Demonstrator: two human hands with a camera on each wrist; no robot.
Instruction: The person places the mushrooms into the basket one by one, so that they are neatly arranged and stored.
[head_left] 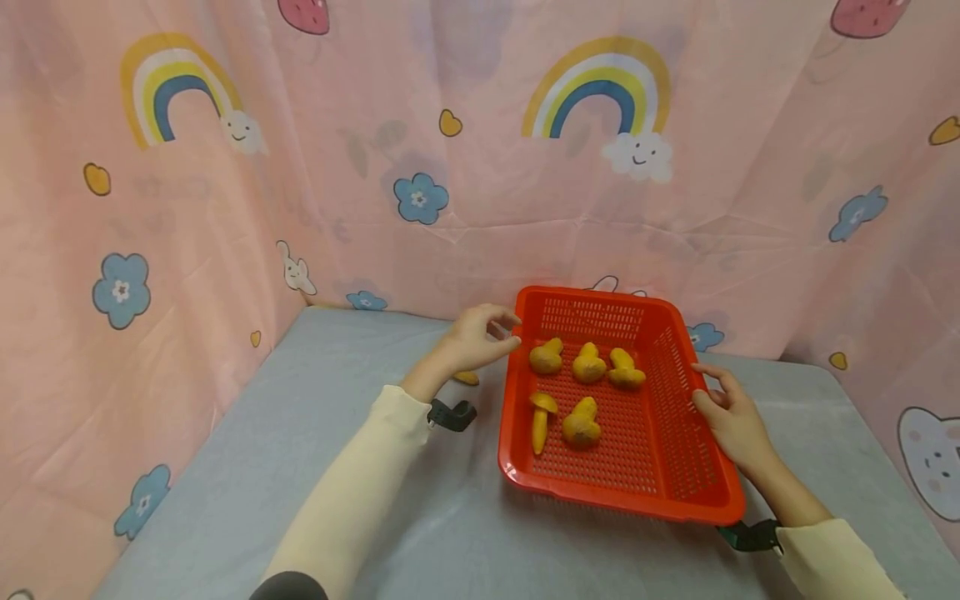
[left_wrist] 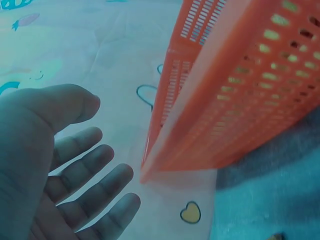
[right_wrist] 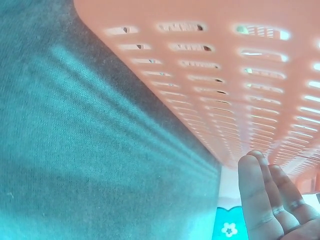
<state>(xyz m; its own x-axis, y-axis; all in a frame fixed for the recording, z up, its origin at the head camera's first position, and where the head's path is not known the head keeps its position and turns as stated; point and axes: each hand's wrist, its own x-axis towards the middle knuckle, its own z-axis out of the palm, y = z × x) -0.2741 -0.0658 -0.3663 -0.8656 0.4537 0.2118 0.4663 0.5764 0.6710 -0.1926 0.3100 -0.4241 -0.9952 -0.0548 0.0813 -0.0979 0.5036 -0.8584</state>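
Observation:
A red plastic basket [head_left: 600, 493] with slotted walls holds several yellow toy mushrooms [head_left: 589, 365], one of them thin-stemmed [head_left: 539, 429]. My right hand [head_left: 738, 425] grips the basket's right rim, thumb on top and fingers [right_wrist: 252, 192] against the outside wall. Just off the left rim is my left hand [head_left: 476, 337], fingers spread and loosely bent. A gap shows between those fingers [left_wrist: 95, 165] and the basket wall [left_wrist: 270, 60] in the left wrist view. Partly hidden under the left wrist, a yellow piece [head_left: 467, 378] lies on the cloth.
A grey-blue cloth [head_left: 315, 467] covers the table. Pink printed curtains [head_left: 360, 108] hang behind it and along both sides, close to the basket's far end. Dark camera mounts [head_left: 452, 415] stick out from both wrists.

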